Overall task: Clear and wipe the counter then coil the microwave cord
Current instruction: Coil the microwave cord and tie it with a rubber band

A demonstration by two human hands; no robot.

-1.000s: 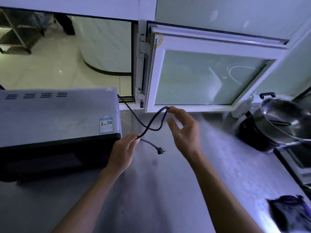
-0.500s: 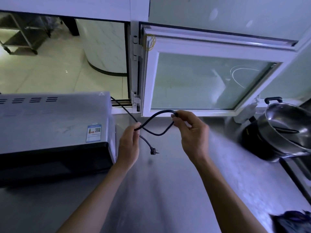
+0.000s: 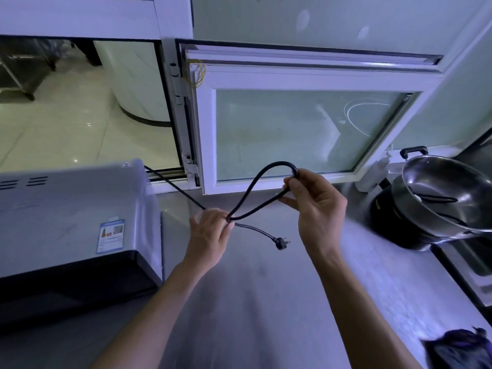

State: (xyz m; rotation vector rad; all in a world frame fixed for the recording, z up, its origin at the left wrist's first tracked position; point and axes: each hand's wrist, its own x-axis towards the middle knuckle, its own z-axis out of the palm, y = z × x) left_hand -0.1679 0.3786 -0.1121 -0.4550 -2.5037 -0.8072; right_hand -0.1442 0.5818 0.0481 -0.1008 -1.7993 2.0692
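Note:
A grey microwave (image 3: 66,222) with a black front stands on the steel counter (image 3: 266,302) at the left. Its black cord (image 3: 247,193) runs from behind the microwave to my hands and forms one loop in the air above the counter. My left hand (image 3: 210,235) pinches the crossing point of the loop. My right hand (image 3: 311,206) pinches the loop's far bend. The plug (image 3: 279,242) dangles free just right of my left hand.
An open white-framed window pane (image 3: 292,129) leans in behind my hands. A steel wok on a black pot (image 3: 439,203) sits at the right, a white bottle (image 3: 375,171) beside it. A dark cloth (image 3: 460,350) lies at the lower right corner.
Both hands have drawn the cord up into a taller, tighter loop. My right hand has closed its fingers on the far bend. The plug hangs a little further right.

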